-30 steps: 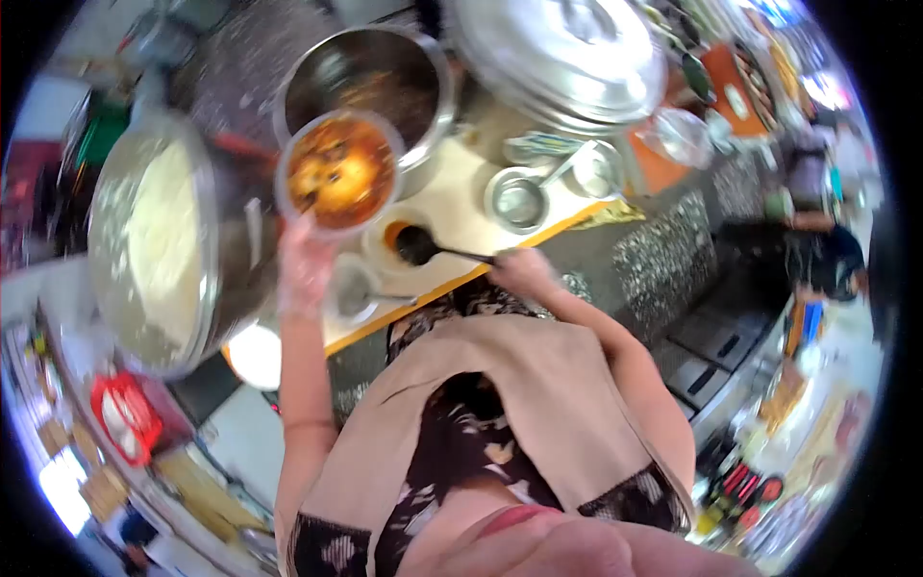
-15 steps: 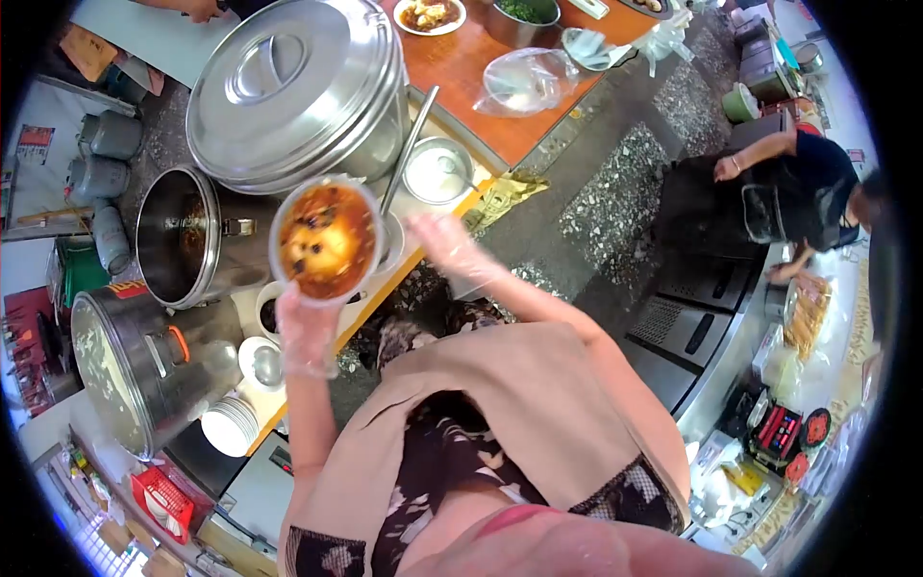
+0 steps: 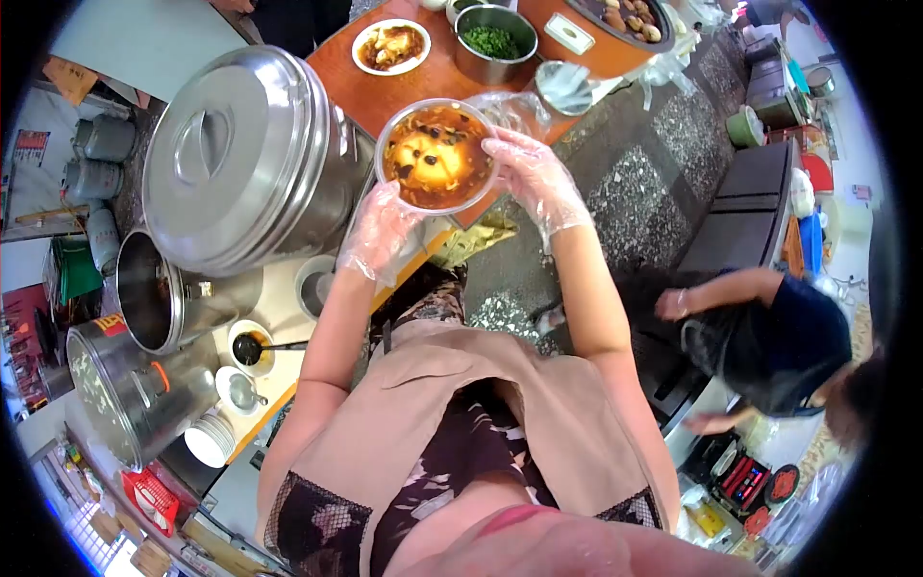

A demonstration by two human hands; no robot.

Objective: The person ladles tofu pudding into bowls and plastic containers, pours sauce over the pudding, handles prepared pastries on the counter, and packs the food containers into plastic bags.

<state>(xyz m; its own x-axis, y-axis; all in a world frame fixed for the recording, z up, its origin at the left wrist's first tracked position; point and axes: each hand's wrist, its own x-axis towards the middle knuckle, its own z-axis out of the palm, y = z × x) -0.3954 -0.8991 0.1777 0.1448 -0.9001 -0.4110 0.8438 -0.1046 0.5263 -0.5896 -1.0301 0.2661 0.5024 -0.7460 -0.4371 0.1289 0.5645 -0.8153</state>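
A round clear bowl [image 3: 437,157] of brown sauce with a pale, soft piece in it is held up between both hands. My left hand [image 3: 382,231], in a thin plastic glove, grips the bowl's lower left side. On the right side of its rim, the gloved fingers of my right hand [image 3: 534,178] are closed. The bowl is above the near edge of an orange-brown table [image 3: 336,72]. Behind it lies a clear plastic bag [image 3: 519,112], partly hidden.
Left stand a large lidded steel pot [image 3: 226,159], an open pot [image 3: 149,293] and a pot with white contents [image 3: 101,385]. A black ladle [image 3: 279,345] rests in a small bowl. Beyond are a plate of food [image 3: 389,46] and chopped greens [image 3: 490,40]. At right, a person [image 3: 788,337] leans.
The bowl has moved right, towards the orange-brown table. My right hand, earlier at the ladle and then empty, has taken hold of the bowl's right side. The other person has come nearer.
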